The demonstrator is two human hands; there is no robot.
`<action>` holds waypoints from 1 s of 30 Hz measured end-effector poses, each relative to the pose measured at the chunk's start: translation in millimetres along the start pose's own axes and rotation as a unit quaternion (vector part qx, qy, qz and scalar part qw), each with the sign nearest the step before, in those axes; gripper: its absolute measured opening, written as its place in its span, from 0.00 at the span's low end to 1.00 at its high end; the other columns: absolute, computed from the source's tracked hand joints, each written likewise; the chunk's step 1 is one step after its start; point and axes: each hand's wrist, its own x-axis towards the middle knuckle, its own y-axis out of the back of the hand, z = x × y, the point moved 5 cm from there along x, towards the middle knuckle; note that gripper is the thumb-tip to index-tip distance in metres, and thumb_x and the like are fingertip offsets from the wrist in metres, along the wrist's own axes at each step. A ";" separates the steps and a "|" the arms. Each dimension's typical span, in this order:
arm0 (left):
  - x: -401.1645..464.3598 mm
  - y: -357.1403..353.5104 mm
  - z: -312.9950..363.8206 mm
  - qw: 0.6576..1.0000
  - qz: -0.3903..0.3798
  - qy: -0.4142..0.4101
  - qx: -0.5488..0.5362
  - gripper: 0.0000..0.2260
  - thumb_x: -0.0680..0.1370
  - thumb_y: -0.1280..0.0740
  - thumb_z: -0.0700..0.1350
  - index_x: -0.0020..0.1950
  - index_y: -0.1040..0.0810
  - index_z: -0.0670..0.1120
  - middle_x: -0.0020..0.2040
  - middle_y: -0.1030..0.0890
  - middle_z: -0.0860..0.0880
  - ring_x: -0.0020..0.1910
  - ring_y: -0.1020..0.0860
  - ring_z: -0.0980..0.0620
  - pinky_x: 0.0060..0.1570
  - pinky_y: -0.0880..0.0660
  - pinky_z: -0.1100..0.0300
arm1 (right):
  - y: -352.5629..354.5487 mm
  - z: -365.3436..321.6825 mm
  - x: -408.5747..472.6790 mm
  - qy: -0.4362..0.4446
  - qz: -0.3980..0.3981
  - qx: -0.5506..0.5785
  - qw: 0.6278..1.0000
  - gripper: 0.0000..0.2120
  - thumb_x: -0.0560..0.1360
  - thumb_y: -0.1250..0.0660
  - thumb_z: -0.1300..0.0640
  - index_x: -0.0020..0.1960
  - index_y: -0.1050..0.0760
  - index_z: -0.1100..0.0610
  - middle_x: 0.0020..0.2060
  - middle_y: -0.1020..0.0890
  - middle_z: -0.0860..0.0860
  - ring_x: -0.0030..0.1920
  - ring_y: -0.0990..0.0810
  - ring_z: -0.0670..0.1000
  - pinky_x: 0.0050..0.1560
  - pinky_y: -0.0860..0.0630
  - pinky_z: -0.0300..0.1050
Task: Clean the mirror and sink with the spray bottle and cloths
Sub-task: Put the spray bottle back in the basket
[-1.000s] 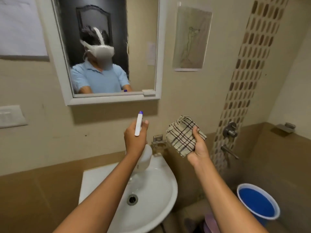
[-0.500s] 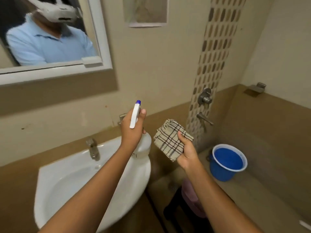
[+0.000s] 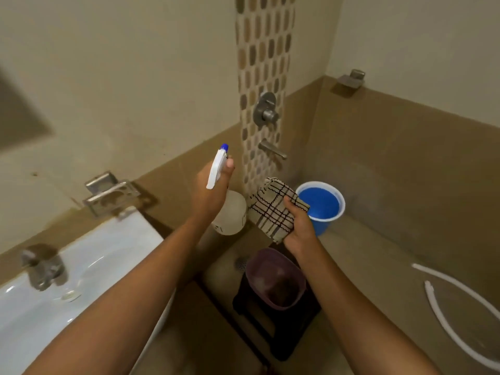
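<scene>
Since the earlier frames the view has been swung right: the mirror has gone from sight and the sink (image 3: 89, 269) has been pushed to the lower left. At centre frame the spray bottle (image 3: 230, 212) is gripped by the left hand (image 3: 212, 190), fingers closed round its neck, and the folded checked cloth (image 3: 273, 209) is clutched by the right hand (image 3: 299, 228). For the step to go well, the nozzle should probably be aimed at the cloth or basin before the trigger is squeezed. The trigger finger is hidden, the tap (image 3: 43, 263) is blurred, and the blue bucket (image 3: 324, 204) is partly covered.
</scene>
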 end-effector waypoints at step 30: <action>-76.0 -180.1 -272.1 0.925 -0.351 0.006 0.146 0.22 0.70 0.25 0.54 0.51 0.24 0.39 0.43 0.22 0.44 0.40 0.26 0.51 0.40 0.30 0.60 | 231.2 134.1 53.0 -0.030 0.306 0.088 0.948 0.20 0.80 0.37 0.56 0.70 0.28 0.62 0.63 0.21 0.62 0.63 0.21 0.63 0.58 0.21 0.61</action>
